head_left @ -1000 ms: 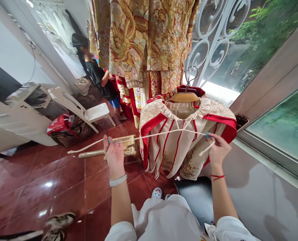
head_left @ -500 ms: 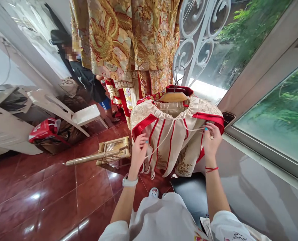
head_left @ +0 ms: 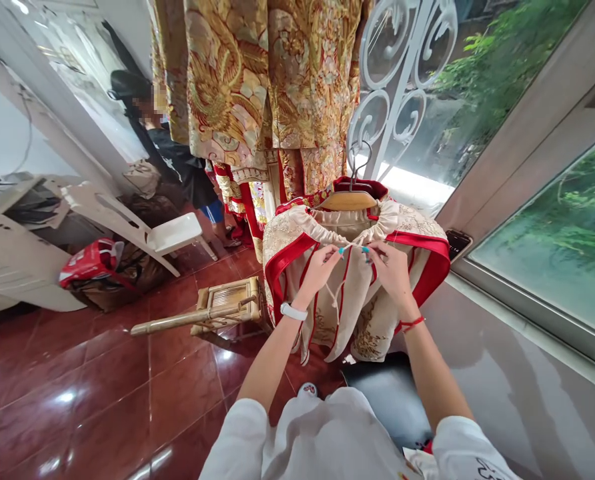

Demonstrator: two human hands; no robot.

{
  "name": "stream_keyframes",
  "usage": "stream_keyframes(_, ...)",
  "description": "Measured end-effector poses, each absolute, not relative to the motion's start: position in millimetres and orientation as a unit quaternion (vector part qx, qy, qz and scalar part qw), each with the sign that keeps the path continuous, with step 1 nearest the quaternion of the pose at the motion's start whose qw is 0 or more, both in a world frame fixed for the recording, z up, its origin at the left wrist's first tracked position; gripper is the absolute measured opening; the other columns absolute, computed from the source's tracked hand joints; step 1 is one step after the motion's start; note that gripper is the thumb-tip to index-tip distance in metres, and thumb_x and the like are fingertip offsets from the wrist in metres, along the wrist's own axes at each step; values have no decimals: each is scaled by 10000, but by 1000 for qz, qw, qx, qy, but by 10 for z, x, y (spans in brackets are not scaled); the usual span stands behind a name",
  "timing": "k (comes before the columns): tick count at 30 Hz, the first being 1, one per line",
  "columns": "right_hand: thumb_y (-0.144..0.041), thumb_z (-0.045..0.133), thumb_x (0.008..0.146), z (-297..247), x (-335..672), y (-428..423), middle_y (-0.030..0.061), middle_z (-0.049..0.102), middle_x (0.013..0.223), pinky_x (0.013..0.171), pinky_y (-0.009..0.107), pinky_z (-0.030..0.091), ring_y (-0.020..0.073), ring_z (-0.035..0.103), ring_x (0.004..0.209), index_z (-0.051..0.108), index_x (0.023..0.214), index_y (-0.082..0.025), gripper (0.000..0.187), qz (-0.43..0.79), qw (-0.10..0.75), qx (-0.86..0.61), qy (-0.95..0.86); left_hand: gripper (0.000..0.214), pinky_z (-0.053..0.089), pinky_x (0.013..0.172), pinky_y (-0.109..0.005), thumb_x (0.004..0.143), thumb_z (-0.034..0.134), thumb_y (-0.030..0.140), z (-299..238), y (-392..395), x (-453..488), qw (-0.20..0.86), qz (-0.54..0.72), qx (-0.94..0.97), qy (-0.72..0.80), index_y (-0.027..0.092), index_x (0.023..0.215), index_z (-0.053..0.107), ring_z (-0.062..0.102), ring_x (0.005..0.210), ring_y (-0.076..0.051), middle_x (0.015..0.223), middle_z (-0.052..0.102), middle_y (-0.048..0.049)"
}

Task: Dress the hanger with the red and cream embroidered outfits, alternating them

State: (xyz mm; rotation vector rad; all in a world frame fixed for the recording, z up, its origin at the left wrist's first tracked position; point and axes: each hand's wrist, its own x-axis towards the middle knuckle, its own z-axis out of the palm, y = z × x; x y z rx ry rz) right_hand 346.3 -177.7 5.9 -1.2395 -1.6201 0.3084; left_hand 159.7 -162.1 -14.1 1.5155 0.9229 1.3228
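Observation:
A cream and red embroidered garment hangs in front of me on a wooden hanger. Its gathered neckline closes with a thin cream drawstring. At the front of the neck, my left hand pinches one part of the drawstring. Close beside it, my right hand pinches another part, fingers closed. The cords cross or meet between my fingertips; whether they are knotted I cannot tell. One cord end dangles below my left fingers.
Gold embroidered robes hang behind. A bamboo chair stands left of the garment, a white chair farther left near a person. A phone rests by the window; a black seat is below right.
Both hands have come inward from the garment's sides to the centre of its neckline. The drawstring, earlier spread wide between them, is now gathered at the neck.

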Motion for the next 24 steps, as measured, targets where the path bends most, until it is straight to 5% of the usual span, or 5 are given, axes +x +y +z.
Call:
stream_keyframes(10, -394, 600, 858, 61, 3613, -1619, 57, 729, 731, 637, 320, 472, 203, 623, 650, 757, 779, -174, 281, 106, 540, -539, -638, 393, 218, 495, -234, 794, 719, 473, 23, -1394, 1204, 457, 557, 562, 406, 165, 613, 556, 305, 538, -78, 542, 366, 56)
stream_keyframes(14, -365, 597, 885, 107, 3669, -1751, 20, 681, 721, 603, 278, 432, 158, 561, 616, 751, 968, -189, 248, 99, 542, -510, -660, 334, 179, 448, -206, 791, 711, 392, 47, -1502, 1158, 563, 514, 530, 371, 159, 619, 546, 255, 493, -54, 557, 339, 65)
stream_keyframes(18, -256, 553, 860, 208, 3763, -1908, -14, 554, 655, 548, 267, 342, 130, 446, 548, 728, 937, -211, 196, 73, 479, -499, -719, 134, 175, 414, -185, 802, 656, 291, 147, -1605, 1063, 725, 464, 441, 253, 159, 812, 632, 197, 445, -35, 629, 394, 58)
stream_keyframes(21, -244, 580, 822, 191, 3723, -1934, 20, 588, 725, 588, 292, 368, 162, 521, 628, 746, 843, -223, 169, -19, 435, -537, -723, 315, 144, 414, -186, 739, 674, 156, 172, -1626, 1087, 716, 501, 428, 229, 208, 1050, 675, 139, 442, -20, 734, 505, 46)
stream_keyframes(24, -280, 578, 869, 149, 3542, -1839, 48, 638, 808, 637, 308, 407, 190, 574, 707, 769, 928, -230, 206, -92, 482, -579, -651, 422, 152, 431, -204, 739, 682, 144, 189, -1609, 1177, 660, 514, 486, 255, 229, 1153, 691, 149, 462, -26, 784, 545, 34)
